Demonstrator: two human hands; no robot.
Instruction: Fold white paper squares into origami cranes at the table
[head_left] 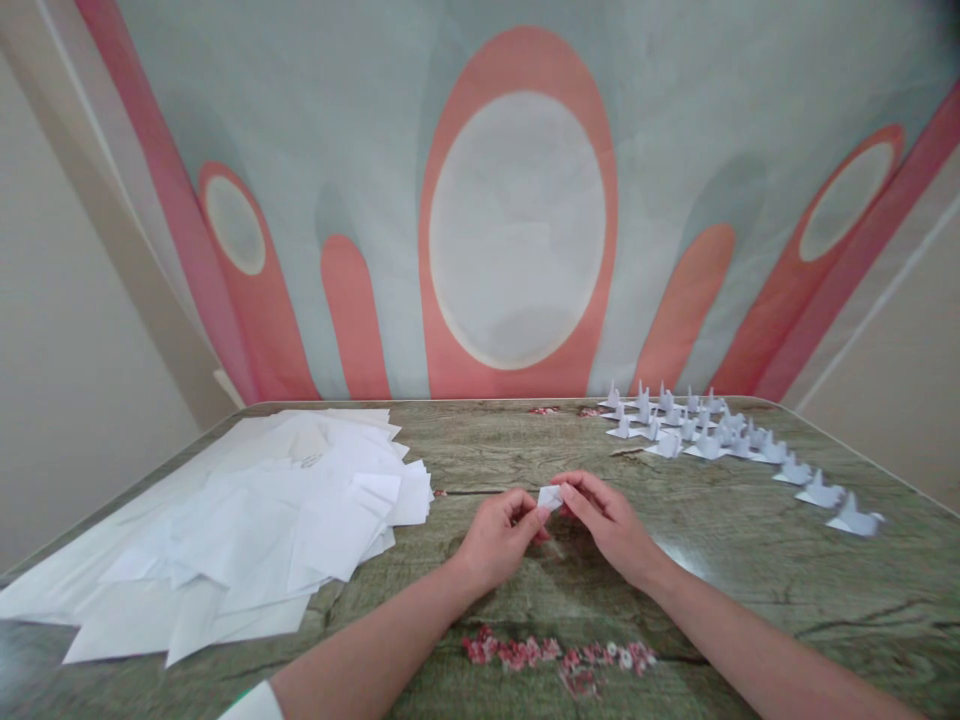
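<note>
Head view: The background is a grey-green wall panel (pixel 397 130) printed with coral arches; the central arch (pixel 517 60) encloses a large pale oval (pixel 517 230). Beige walls flank the panel on both sides. The work surface is a table (pixel 495 450) with a grey-brown wood-grain finish. A pink-and-white floral print (pixel 559 655) marks its near edge, between the forearms, and smaller floral marks lie at the far edge.

The folded paper piece (pixel 550 496), small and white, is located between the two hands, near the middle of the table. The left hand (pixel 496 545) grips its lower left side, thumb pressed toward the curled index finger with only the paper between them. The right hand (pixel 611 525) grips the right side in a similar narrow pinch, the thumb lying on the paper's edge; the fingertips behind the piece are partly hidden. A white sleeve (pixel 255 703) edges the left forearm.

Left of the hands, a pile of white paper sheets (pixel 247 530) lies loosely overlapped, corners pointing in various directions. At the far right stand folded paper birds (pixel 705 440), grouped closely at the rear and extending in a single line toward the right edge.
</note>
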